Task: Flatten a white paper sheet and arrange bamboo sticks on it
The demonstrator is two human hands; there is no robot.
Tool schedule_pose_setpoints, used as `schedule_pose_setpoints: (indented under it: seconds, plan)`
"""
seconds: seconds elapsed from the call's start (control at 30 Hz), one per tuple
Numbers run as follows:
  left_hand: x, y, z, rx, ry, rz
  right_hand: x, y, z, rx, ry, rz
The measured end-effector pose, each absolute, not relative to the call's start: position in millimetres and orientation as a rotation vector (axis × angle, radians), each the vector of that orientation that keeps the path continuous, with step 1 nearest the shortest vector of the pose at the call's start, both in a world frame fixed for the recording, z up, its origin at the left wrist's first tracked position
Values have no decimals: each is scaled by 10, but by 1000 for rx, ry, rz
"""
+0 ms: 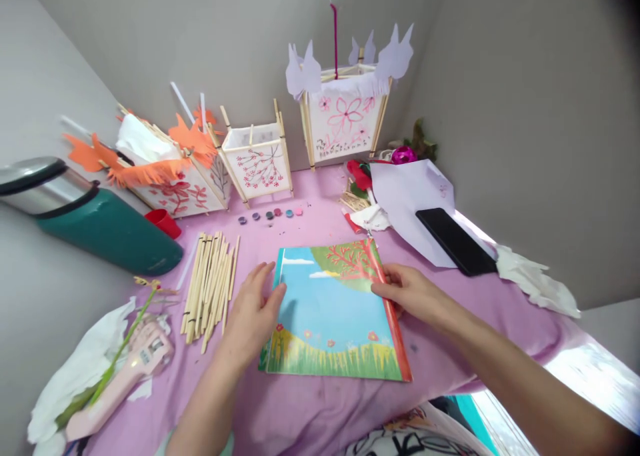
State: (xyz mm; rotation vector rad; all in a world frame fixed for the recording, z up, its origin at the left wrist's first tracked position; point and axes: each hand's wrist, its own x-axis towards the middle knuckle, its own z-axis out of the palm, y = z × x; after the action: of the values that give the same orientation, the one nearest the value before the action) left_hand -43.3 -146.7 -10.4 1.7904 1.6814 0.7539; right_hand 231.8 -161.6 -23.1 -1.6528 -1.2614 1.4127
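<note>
A thin picture booklet (325, 309) lies on the purple cloth, its cover showing blue sky, grass, flowers and a red tree. My right hand (407, 293) grips the booklet's right edge, thumb on top and the other fingers curled at the side, partly hidden. At the opposite edge is my left hand (255, 306), its thumb over the cover and its fingers stretched out along the side. Bundled wooden sticks (207, 286) lie just left of that hand.
Paper lanterns with stick frames (260, 166) stand at the back, one hanging (345, 119). Small paint pots (270, 215) sit before them. A green bottle (115, 229) and pink glue gun (133, 379) are at left. A black phone (455, 239) rests on lilac paper (410, 196) at right.
</note>
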Motion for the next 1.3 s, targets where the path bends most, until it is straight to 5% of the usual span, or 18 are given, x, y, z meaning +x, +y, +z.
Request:
schedule_pose_setpoints:
  seconds: [0.47, 0.8, 1.0, 1.3]
  plan:
    - [-612, -1424, 48, 1104, 1437, 895, 2255, -1463, -82, -1261, -1246, 1568]
    - [-497, -1349, -45, 2216, 1981, 296, 2203, -1498, -284, -2046, -1936, 594]
    - [-113, -1178, -65, 2615, 1634, 179, 2078, -1519, -101, -1939, -2113, -67]
    - [66, -1056, -471, 2754, 1487, -13, 1920, -1310, -582, -1516, -2424, 74]
